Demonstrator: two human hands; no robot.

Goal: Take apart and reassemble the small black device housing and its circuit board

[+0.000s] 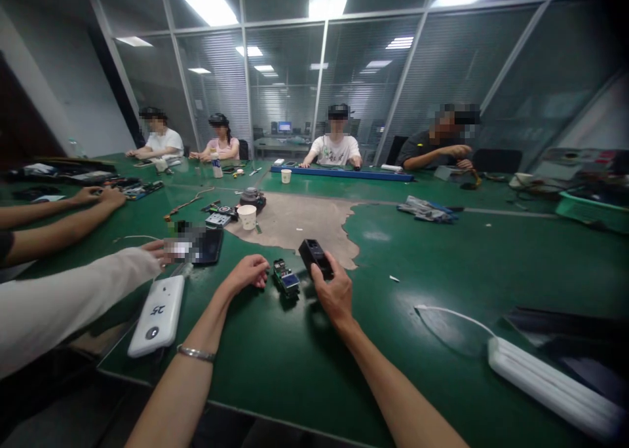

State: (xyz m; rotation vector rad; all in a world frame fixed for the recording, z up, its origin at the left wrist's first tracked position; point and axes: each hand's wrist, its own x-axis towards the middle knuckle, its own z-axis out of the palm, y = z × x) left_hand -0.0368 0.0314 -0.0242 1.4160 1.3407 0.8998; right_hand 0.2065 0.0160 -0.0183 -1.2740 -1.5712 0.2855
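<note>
Over the green table (373,350), my right hand (334,287) grips a black rectangular housing (314,257), tilted, with openings on its upper face. My left hand (248,272) is just left of a small green circuit board assembly (286,281), its fingers curled inward; what they hold, if anything, is too small to make out. The board assembly, with a small bluish screen, rests on the table between my two hands and touches neither.
A white device marked 25 (158,314) and a person's white sleeve (98,291) are at left. A paper cup (247,217) stands ahead near electronic parts. At right are a white power strip (545,382) and gloves (427,209). Several people sit around.
</note>
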